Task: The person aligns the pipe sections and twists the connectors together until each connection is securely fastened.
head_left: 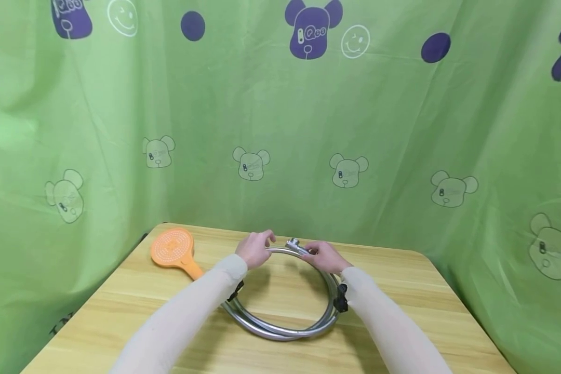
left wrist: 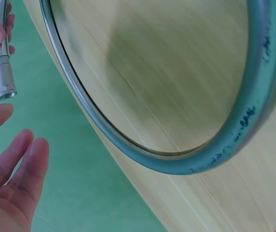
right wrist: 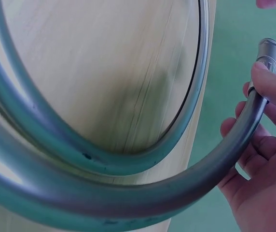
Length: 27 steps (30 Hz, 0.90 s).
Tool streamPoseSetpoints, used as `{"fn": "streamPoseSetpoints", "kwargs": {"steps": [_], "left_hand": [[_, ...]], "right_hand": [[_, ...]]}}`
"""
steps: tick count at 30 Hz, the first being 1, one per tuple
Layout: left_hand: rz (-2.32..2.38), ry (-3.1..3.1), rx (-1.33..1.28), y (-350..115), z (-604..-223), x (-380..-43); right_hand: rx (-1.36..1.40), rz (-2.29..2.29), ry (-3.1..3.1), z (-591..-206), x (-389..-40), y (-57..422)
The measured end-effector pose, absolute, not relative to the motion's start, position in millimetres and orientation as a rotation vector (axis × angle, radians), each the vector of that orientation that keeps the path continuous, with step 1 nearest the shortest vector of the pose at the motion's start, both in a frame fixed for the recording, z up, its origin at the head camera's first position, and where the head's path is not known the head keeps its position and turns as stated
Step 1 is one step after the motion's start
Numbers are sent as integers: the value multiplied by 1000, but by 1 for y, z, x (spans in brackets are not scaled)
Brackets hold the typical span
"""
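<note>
A silvery shower hose [head_left: 273, 332] lies coiled in loops on the wooden table [head_left: 392, 311]. My right hand [head_left: 325, 256] pinches the hose just behind its metal end connector [head_left: 293, 243], thumb on one side and fingers on the other in the right wrist view. The connector points toward my left hand [head_left: 255, 249], whose loosely bent fingers hold nothing; the left wrist view shows a gap between them and the connector. An orange shower head [head_left: 172, 248] lies at the table's far left, its handle running toward the coil. My left forearm hides where handle and hose come together.
Green curtain [head_left: 290, 114] with bear prints hangs behind the table and on both sides. The table's back edge [head_left: 378, 246] is just beyond the hands. Black straps [head_left: 341, 298] sit at both wrists over light sleeves.
</note>
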<state>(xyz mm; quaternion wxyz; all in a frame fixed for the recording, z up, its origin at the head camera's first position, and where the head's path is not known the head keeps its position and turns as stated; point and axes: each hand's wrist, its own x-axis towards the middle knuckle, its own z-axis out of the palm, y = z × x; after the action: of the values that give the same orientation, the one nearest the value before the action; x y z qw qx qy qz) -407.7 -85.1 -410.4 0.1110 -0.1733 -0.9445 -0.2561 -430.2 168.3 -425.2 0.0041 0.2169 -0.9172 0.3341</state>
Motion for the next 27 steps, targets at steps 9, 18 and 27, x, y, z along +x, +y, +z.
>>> {"fn": "streamPoseSetpoints", "kwargs": {"steps": [9, 18, 27], "left_hand": [[-725, -2780, -497, -90, -412, -408], [-734, -2790, -523, -93, -414, -407], [-770, -2811, -507, -92, -417, -406]], "right_hand": [[586, 1057, -2869, -428, -430, 178], [487, 1031, -2898, -434, -431, 188], [398, 1039, -2912, -440, -435, 201]]}}
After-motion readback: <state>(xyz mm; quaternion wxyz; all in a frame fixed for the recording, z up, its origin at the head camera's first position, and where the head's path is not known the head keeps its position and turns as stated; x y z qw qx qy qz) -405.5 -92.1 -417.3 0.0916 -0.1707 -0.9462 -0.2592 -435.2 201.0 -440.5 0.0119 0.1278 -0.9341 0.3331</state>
